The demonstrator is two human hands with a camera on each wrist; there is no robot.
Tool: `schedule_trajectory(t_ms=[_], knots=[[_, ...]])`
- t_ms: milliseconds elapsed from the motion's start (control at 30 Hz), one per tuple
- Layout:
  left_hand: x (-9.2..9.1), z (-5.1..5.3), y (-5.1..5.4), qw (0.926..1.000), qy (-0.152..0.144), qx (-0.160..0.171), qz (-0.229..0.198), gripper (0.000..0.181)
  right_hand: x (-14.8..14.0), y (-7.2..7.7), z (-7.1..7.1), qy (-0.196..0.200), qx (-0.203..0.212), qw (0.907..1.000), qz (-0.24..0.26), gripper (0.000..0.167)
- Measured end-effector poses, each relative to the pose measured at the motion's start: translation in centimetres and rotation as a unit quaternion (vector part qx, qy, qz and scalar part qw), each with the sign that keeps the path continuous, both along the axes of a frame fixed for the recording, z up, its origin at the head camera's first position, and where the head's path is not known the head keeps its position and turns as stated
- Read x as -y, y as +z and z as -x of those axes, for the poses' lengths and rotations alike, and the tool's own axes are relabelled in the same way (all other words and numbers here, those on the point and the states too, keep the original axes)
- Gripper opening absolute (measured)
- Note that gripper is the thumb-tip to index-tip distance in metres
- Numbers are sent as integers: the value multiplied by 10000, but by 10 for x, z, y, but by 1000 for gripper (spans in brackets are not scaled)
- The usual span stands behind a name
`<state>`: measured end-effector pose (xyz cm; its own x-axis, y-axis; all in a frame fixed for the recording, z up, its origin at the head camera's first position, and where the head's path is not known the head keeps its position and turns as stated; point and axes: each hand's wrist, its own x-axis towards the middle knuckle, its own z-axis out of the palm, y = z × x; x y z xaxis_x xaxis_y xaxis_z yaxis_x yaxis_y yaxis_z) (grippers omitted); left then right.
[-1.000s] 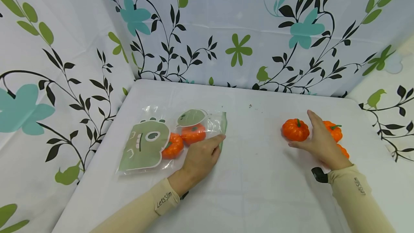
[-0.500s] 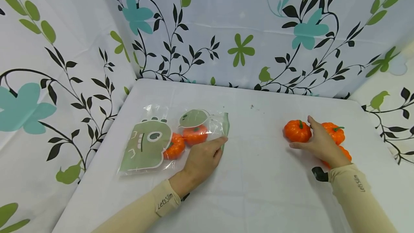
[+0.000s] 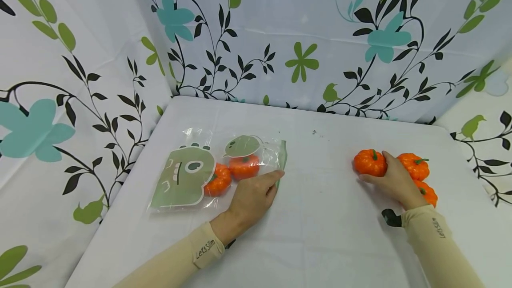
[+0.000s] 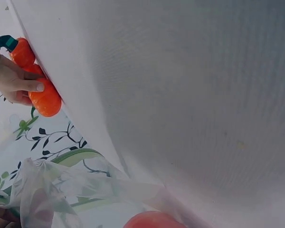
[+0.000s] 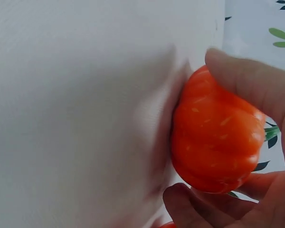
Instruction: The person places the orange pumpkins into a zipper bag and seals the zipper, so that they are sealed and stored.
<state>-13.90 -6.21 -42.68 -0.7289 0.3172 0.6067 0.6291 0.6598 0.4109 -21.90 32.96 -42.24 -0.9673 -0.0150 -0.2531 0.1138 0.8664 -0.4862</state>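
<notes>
An orange pumpkin [image 3: 370, 162] is gripped on the white bench [image 3: 312, 217] by the right hand [image 3: 394, 180]; it is held between the thumb, laid along one side, and the curled fingers [image 5: 183, 206] on the other. The right arm is stretched forward from the lower right. Two other pumpkins [image 3: 414, 166] are seen just right of that hand. The green edge of a clear bag [image 3: 186, 177] is pinched by the left hand [image 3: 254, 197], its arm angled in from the lower left; two bagged pumpkins [image 3: 245, 167] are contained inside.
</notes>
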Motion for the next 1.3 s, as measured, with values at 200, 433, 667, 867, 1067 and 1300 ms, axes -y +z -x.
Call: schedule_trajectory(t_ms=[200,433,667,867,1067,1300], knots=[[0,0,0,10000,5,-25,49,32,1,-4,-2,-129,-119,9998,-45,123],[0,0,1,10000,-19,-78,54,31,10,0,-9,-198,0,9997,170,123],[0,-2,3,10000,-1,-72,61,30,32,12,-18,288,-69,9984,485,114],[0,-3,3,9999,10,-100,-5,31,58,19,-27,763,-18,9939,794,101],[-1,-3,4,9999,33,-151,-11,32,83,15,-33,1083,14,9862,1253,97],[-1,-5,4,9998,44,-171,-1,32,108,7,-37,1312,73,9726,1920,94]])
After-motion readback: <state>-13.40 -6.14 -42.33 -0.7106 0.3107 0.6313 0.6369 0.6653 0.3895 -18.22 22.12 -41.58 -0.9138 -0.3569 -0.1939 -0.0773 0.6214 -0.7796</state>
